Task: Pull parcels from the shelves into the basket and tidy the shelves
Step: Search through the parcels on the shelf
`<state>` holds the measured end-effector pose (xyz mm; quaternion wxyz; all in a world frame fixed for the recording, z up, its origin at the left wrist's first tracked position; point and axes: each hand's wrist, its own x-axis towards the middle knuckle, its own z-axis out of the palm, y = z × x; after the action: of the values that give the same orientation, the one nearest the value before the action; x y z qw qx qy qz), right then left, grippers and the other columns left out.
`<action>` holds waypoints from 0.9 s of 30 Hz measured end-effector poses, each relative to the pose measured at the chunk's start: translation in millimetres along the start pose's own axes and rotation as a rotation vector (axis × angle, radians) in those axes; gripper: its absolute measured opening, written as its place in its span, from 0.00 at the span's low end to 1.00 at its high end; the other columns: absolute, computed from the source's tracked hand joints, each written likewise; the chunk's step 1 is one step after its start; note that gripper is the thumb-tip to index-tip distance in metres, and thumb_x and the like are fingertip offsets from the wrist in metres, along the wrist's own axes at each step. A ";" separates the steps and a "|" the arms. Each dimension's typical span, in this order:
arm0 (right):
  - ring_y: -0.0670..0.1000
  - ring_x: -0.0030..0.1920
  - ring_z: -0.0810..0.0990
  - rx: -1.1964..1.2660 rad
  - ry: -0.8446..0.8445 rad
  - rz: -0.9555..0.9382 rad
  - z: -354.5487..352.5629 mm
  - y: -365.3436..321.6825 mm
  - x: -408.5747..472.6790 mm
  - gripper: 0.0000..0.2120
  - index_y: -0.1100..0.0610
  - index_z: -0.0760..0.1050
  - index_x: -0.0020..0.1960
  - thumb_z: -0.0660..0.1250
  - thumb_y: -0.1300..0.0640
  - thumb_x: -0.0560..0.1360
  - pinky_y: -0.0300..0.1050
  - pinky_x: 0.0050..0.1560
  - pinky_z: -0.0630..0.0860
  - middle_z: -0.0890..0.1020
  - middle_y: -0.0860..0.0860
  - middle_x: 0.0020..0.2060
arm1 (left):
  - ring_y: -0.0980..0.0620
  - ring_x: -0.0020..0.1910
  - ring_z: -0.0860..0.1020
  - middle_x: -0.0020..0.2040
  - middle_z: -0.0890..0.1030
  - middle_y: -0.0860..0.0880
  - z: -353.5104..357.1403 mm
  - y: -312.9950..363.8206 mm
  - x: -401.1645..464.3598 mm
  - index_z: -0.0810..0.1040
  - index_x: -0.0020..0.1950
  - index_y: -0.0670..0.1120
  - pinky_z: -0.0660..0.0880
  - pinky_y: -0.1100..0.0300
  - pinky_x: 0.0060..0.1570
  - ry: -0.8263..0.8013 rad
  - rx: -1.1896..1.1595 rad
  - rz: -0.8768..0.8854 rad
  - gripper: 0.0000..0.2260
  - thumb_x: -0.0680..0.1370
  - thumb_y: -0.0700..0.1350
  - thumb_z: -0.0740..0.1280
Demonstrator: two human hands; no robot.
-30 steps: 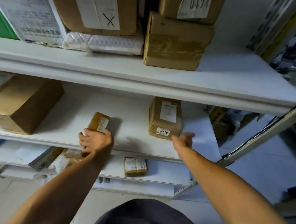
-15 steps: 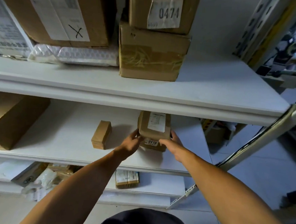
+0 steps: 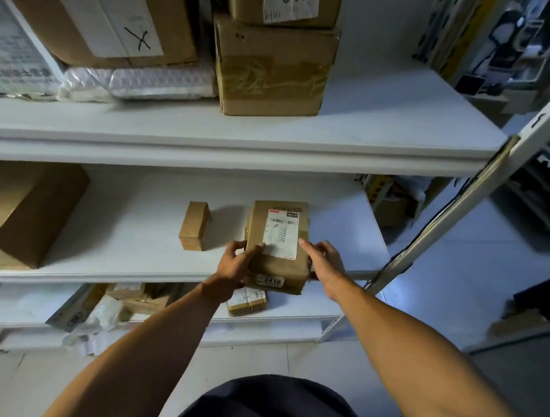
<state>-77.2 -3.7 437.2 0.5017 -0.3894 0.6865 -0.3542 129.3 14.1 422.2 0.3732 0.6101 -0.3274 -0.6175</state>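
I see both hands on one brown paper-wrapped parcel (image 3: pixel 277 247), a flat rectangular block with creased, taped corners, a white printed label on its top face and a small sticker reading 0410 on its near end. It sits at the front edge of the middle shelf (image 3: pixel 129 257), a smooth white board, its near end jutting past the lip. My left hand (image 3: pixel 235 264) grips the parcel's left side, fingers curled onto the edge and thumb laid on top by the label. My right hand (image 3: pixel 327 260) holds the right side, index finger stretched onto the top face and the other fingers wrapped round the side. Just left of the parcel, apart from it, stands a small plain cardboard box (image 3: pixel 194 226), narrow and matte. A large cardboard box (image 3: pixel 22 212) lies at the far left of the same shelf. On the upper shelf (image 3: pixel 384 131) a taped carton (image 3: pixel 272 69) with glossy, wrinkled tape carries another box marked 0474 (image 3: pixel 286 2); beside them a bubble-wrap packet (image 3: pixel 139 84) lies under a big carton marked with an X (image 3: pixel 102 17). The lower shelf (image 3: pixel 293 315) holds a small taped packet (image 3: pixel 248 301) and crumpled wrappings (image 3: pixel 99 317).
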 end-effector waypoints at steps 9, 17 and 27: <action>0.54 0.51 0.85 0.262 0.000 0.084 15.1 16.8 -67.4 0.17 0.57 0.78 0.49 0.70 0.42 0.77 0.50 0.44 0.83 0.86 0.55 0.48 | 0.42 0.48 0.77 0.53 0.78 0.42 -35.0 -4.1 -44.2 0.72 0.62 0.47 0.74 0.45 0.51 -0.034 -0.020 -0.120 0.19 0.76 0.53 0.71; 0.59 0.61 0.80 0.474 -0.076 0.162 16.6 23.5 -103.8 0.34 0.49 0.67 0.75 0.75 0.45 0.73 0.55 0.51 0.83 0.77 0.57 0.65 | 0.40 0.48 0.78 0.46 0.82 0.41 -82.7 -27.2 -85.3 0.81 0.50 0.47 0.76 0.48 0.47 -0.224 -0.506 -0.395 0.18 0.77 0.57 0.59; 0.63 0.66 0.75 0.352 -0.313 0.173 52.5 20.8 -139.5 0.40 0.40 0.67 0.71 0.78 0.40 0.63 0.70 0.60 0.77 0.74 0.54 0.69 | 0.36 0.52 0.77 0.52 0.81 0.40 -115.6 -49.4 -112.8 0.82 0.55 0.45 0.81 0.48 0.40 -0.352 -0.558 -0.465 0.21 0.78 0.60 0.59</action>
<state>-3.4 124.8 463.6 0.6904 -0.2860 0.5590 -0.3594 239.1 142.1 432.4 0.3130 0.4280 -0.0592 -0.8458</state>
